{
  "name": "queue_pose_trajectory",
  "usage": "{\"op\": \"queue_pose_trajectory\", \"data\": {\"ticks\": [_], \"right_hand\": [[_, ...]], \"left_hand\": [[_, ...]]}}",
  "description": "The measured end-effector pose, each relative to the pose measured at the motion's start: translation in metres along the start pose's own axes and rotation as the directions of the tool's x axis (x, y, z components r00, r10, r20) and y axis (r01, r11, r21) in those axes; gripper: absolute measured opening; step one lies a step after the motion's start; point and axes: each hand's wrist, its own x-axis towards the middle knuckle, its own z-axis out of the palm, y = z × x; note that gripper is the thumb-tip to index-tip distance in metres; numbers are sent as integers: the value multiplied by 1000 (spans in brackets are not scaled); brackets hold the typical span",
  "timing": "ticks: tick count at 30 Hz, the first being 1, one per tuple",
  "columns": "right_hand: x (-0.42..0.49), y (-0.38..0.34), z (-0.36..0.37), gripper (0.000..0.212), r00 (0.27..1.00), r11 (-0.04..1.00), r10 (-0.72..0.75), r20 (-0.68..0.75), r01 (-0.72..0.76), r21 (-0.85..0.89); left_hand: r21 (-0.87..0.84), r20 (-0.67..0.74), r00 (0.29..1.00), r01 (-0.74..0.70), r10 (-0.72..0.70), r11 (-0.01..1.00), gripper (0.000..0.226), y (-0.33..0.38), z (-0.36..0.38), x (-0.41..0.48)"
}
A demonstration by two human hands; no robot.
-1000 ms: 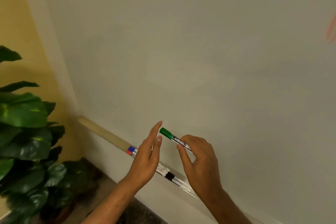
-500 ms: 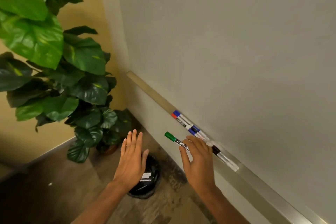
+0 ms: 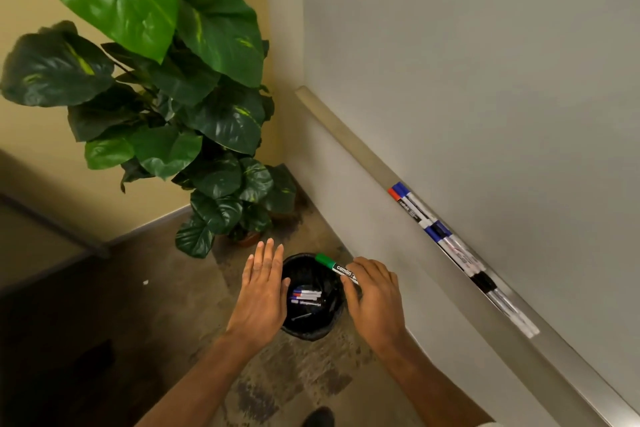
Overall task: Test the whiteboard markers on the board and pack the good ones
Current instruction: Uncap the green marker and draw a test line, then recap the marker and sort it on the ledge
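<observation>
R hand (image 3: 375, 298), lower centre-right: grip pinched the green marker (image 3: 334, 267) by its white barrel, betw. thumb and curled fingers. Cap was on and pointed up-left, away from the wearer; label read "camlin". The marker was seen over the far-right rim of the black bin (image 3: 311, 331), which stood on the floor (image 3: 173, 288) near the wall below the whiteboard (image 3: 485, 62). L hand (image 3: 261, 291): grip spread flat, fingers straight and close together, palm down, holding nothing; in view it overlapped the bin's left rim. How high either hand was above the bin could not be told. Inside the bin lay several binned markers (image 3: 306, 295), blue and red caps visible, approx. level across the view; exact no. unclear. The marker tray (image 3: 349, 139) ran along the board's lower edge and carried a row of tray markers (image 3: 440, 234): a blue-capped and a red-capped one side by side at the far end, then another blue-capped, then a black-capped one nearer the wearer. A large-leaved potted plant (image 3: 166, 80) stood in the corner beyond the bin, vs. a yellow wall (image 3: 34, 166). A dark shoe tip (image 3: 318, 418) showed at the bottom edge.
</observation>
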Motion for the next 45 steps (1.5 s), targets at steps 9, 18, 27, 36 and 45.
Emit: {"op": "queue_pose_trajectory", "data": {"ticks": [9, 18, 27, 36, 45], "right_hand": [[36, -3, 54, 42, 996, 995, 25, 83, -16, -103], [4, 7, 19, 39, 995, 997, 80, -53, -79, 26], [-21, 14, -56, 38, 977, 994, 103, -187, -95, 52], [-51, 30, -142, 54, 954, 984, 146, -261, -166, -57], [-103, 62, -216, 64, 910, 946, 231, -344, -293, -141]], "left_hand": [[-31, -3, 998, 59, -59, 998, 63, -24, 10, 1], [-63, -81, 997, -4, -1, 998, 63, -9, 4, 5], [-24, -153, 980, -133, 128, 991, 68, 74, -17, 10], [13, -117, 947, -298, 298, 954, 74, 177, -34, -4], [43, -72, 876, -474, 476, 879, 76, 273, -29, -25]]}}
